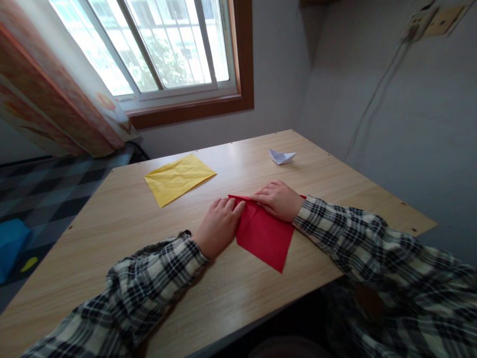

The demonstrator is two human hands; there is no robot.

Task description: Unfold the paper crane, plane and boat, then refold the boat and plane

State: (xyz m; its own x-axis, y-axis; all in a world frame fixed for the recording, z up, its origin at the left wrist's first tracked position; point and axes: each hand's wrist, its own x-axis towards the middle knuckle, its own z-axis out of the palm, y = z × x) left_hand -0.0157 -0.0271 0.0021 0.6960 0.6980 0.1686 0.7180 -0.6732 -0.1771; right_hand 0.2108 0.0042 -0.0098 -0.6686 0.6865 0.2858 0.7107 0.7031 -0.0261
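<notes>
A sheet of red paper (266, 236), partly folded, lies on the table in front of me. My left hand (219, 223) is closed on its upper left corner, thumb and fingers at the folded edge. Across the upper edge of the sheet rests my right hand (278, 199), its fingers held together and pressing on the fold. It hides much of the sheet's upper right, though a small red tip shows by the wrist. My fingertips nearly meet along the crease.
Creased yellow paper (179, 179) lies at the back left of the wooden table (122, 214). A small white paper boat (282, 157) stands near the far right. Beyond are a window (160, 44), a curtain (55, 84) and a wall cable (376, 94). A blue object (13, 243) sits left of the table.
</notes>
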